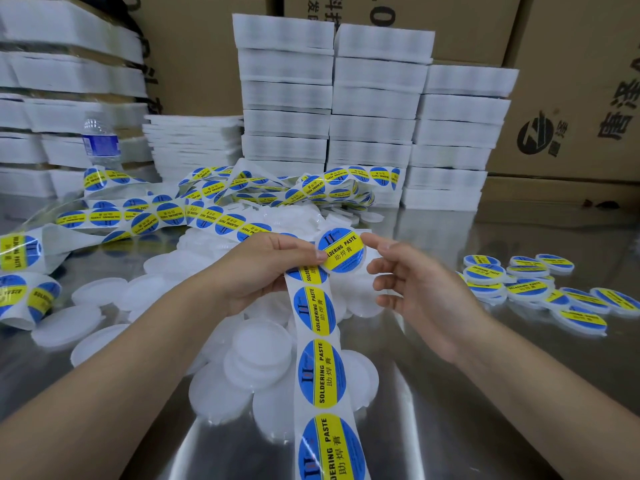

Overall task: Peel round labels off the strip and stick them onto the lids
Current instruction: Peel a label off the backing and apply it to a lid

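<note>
My left hand [263, 268] pinches a white lid with a blue and yellow round label [343, 251] stuck on it, and also holds the top of the label strip [320, 344] that hangs down toward me. My right hand [408, 278] hovers just right of that lid, fingers spread, thumb tip near its upper edge. Plain white lids [256, 348] lie in a heap beneath both hands. A pile of labelled lids [533, 289] sits at the right.
More label strip [214, 213] lies tangled across the shiny metal table [485, 393] behind my hands. Stacks of white trays [374, 109] stand at the back, with a water bottle [100, 140] at the left and cardboard boxes [571, 98] behind.
</note>
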Demonstrator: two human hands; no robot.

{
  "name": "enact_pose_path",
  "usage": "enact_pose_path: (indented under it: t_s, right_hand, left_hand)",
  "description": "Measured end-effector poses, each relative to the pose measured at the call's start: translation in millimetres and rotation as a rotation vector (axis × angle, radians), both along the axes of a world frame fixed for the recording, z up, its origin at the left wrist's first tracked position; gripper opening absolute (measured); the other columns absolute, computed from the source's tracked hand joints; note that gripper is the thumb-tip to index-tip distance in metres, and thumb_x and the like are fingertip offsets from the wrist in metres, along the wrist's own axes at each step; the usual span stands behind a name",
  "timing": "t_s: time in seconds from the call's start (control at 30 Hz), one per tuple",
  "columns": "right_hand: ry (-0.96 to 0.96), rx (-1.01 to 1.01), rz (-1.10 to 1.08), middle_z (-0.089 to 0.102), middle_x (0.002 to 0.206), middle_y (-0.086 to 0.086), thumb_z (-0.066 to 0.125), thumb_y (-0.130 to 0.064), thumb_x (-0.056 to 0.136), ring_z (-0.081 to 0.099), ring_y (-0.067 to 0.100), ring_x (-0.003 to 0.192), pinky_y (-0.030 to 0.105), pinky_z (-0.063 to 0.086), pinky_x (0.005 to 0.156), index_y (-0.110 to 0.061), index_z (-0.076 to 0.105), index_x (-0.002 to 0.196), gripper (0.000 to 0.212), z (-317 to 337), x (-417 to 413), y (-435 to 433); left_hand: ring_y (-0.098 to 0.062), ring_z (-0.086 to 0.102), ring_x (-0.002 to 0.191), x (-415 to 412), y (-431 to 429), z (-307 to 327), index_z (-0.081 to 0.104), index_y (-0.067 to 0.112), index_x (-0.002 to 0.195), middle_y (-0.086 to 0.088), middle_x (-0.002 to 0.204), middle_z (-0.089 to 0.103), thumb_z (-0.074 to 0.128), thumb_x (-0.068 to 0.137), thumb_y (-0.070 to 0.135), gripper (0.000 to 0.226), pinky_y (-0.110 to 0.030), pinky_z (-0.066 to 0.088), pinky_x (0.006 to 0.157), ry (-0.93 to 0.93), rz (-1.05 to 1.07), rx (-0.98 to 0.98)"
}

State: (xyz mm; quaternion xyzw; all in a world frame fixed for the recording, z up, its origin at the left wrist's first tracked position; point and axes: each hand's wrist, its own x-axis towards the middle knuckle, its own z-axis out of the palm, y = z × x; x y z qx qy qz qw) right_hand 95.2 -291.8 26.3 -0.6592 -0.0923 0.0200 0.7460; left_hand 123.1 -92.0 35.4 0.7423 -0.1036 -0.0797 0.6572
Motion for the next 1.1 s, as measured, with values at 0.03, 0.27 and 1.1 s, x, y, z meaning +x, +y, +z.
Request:
enact_pose_path:
  t_s: [0.03, 0.27, 1.1]
  right_hand:
    - [0.000, 0.011, -0.015, 0.061, 0.069, -0.005, 0.056, -0.024, 0.086, 0.050, 0.009, 0.060, 0.023, 0.043, 0.058, -0.029, 0.073, 0.099, 0.022, 0, 0, 0]
    - [-0.167, -0.186, -0.258, 0.063, 0.069, -0.012, 0.056, -0.025, 0.090, 0.052, 0.004, 0.058, 0.019, 0.044, 0.058, -0.031, 0.071, 0.100, 0.019, -3, -1, 2]
    - [-0.459, -0.577, -0.308, 0.037, 0.053, -0.010, 0.039, -0.084, 0.058, 0.035, 0.005, 0.050, 0.027, 0.030, 0.050, -0.024, 0.050, 0.083, 0.066, -24, -2, 12]
  left_hand:
    - [-0.010, 0.069, 0.060, 0, 0, 0, 0.078, 0.015, 0.073, -0.006, 0.078, 0.075, 0.069, 0.080, 0.017, 0.012, -0.018, 0.053, 0.052, -0.001, 0.001, -0.003]
    - [-0.012, 0.069, 0.061, -4, -2, 3, 0.078, 0.014, 0.071, -0.006, 0.076, 0.075, 0.073, 0.071, 0.022, 0.010, -0.019, 0.054, 0.056, -0.020, -0.041, 0.013]
    - [-0.011, 0.068, 0.075, -17, -17, -4, 0.078, 0.021, 0.069, -0.006, 0.079, 0.075, 0.078, 0.064, 0.035, 0.014, -0.021, 0.054, 0.072, -0.180, -0.297, 0.067]
